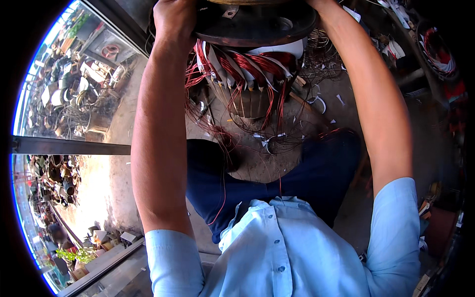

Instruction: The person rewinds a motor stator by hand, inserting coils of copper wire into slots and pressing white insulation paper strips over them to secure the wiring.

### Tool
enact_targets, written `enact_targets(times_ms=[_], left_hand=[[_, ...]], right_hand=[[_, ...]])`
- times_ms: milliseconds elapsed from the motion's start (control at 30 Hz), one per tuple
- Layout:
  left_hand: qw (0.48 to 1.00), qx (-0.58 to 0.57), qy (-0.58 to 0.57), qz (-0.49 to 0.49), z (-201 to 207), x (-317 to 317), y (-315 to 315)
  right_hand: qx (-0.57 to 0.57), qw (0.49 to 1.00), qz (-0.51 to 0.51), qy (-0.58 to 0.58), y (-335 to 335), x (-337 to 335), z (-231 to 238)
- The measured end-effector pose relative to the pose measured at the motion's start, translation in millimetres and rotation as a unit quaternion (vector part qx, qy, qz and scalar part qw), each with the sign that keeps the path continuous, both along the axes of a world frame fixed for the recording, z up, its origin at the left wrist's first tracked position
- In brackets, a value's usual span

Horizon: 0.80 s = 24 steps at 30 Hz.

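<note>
A dark, round metal plate [252, 30] lies between the left hand [174, 19] and right hand [319, 3], whose grip I cannot tell, both being cropped. Below them, a dull, cylindrical metal core [247, 103] holds glossy red wire bundles [228, 63] and pale flat strips [215, 63] around its top.

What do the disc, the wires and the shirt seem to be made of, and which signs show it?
Disc: probably metal, dark with a dull sheen; its smooth, stiff rim suggests this, though hard plastic is possible.
Wires: likely metal with a glossy red coating; thin, springy-looking strands catch the light.
Shirt: woven cloth, matte light blue; soft folds show it.
</note>
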<state>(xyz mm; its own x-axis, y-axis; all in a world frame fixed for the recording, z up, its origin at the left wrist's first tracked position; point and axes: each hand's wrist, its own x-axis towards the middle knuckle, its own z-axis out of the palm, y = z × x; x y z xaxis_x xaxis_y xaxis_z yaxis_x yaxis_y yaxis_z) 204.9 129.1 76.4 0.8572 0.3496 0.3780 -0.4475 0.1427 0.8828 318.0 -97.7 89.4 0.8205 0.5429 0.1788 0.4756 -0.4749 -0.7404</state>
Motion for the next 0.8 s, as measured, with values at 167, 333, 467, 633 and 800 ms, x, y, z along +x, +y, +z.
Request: enact_targets(times_ms=[167,333,467,633,800], left_hand=[[0.999,0.036,-0.002,-0.017,-7,30,28],[0.998,0.06,-0.015,0.001,-9,48,36],[0.997,-0.03,-0.004,-0.066,-10,37,36],[0.998,0.025,-0.035,-0.05,-14,40,41],[0.998,0.056,-0.003,0.0,-6,32,25]], right_hand=[[0.003,1.0,0.002,0.0,10,-10,4],[0.002,1.0,-0.011,0.008,4,-16,0],[0.002,1.0,-0.017,0.007,3,-15,-1],[0.004,1.0,-0.016,0.009,10,-18,0],[0.003,1.0,-0.024,0.011,7,-18,-2]])
